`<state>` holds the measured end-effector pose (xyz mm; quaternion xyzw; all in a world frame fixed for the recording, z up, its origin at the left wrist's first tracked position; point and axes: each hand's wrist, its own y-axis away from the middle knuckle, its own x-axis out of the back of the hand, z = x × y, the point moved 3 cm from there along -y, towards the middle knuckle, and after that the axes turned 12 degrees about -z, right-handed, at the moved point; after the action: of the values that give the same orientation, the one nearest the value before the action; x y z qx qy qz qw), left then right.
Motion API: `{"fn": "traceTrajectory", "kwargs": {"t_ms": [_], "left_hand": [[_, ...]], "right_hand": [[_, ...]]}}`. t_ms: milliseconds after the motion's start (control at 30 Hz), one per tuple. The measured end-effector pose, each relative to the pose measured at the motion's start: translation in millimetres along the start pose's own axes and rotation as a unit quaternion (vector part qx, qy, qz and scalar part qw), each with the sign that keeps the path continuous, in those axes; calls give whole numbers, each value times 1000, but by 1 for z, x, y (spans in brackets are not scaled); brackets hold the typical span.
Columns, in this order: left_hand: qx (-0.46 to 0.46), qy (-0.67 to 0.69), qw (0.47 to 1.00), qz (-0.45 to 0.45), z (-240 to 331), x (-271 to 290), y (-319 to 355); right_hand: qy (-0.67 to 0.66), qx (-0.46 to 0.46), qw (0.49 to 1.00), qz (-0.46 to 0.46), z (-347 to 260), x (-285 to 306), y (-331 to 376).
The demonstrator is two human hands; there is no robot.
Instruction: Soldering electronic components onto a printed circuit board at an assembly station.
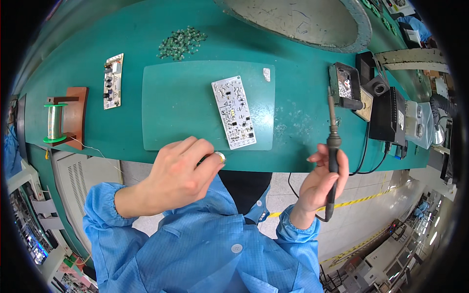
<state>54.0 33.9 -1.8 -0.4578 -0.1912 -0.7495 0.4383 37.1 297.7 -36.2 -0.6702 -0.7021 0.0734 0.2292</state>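
Observation:
My right hand is wrapped around the dark handle of a soldering iron, whose tip points up and away, just left of a metal tray. My left hand hovers by the table's front edge with its fingers curled together. A small pale yellowish piece shows at its fingertips; whether it is held or worn there I cannot make out. Beyond that hand, a white circuit board with black parts lies slightly tilted on a translucent mat. Neither hand touches the board.
Green table holds a pile of small green parts, another populated board, a solder spool on a brown stand, a tray with metal bits and a black box with cables. A large round-rimmed object overhangs the far side.

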Motion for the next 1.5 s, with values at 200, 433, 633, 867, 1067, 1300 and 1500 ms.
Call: {"fn": "traceTrajectory", "kwargs": {"t_ms": [200, 433, 633, 867, 1067, 1300, 1500], "left_hand": [[39, 231, 968, 89, 0, -4, 6], [30, 366, 922, 118, -19, -2, -7], [3, 150, 974, 169, -20, -10, -14], [4, 112, 978, 174, -21, -17, -15], [15, 112, 978, 174, -22, -19, -16], [15, 148, 973, 177, -21, -18, -19], [-4, 171, 972, 162, -19, -11, -16]], "right_hand": [[17, 35, 996, -81, -16, -29, 5], [49, 84, 985, -142, -35, -24, -3], [62, 97, 979, -166, -47, -29, -6], [79, 88, 976, -183, -45, -31, -6], [88, 83, 975, -185, -42, -31, -6], [81, 77, 977, -180, -42, -32, -7], [59, 80, 984, -149, -40, -27, -3]]}}
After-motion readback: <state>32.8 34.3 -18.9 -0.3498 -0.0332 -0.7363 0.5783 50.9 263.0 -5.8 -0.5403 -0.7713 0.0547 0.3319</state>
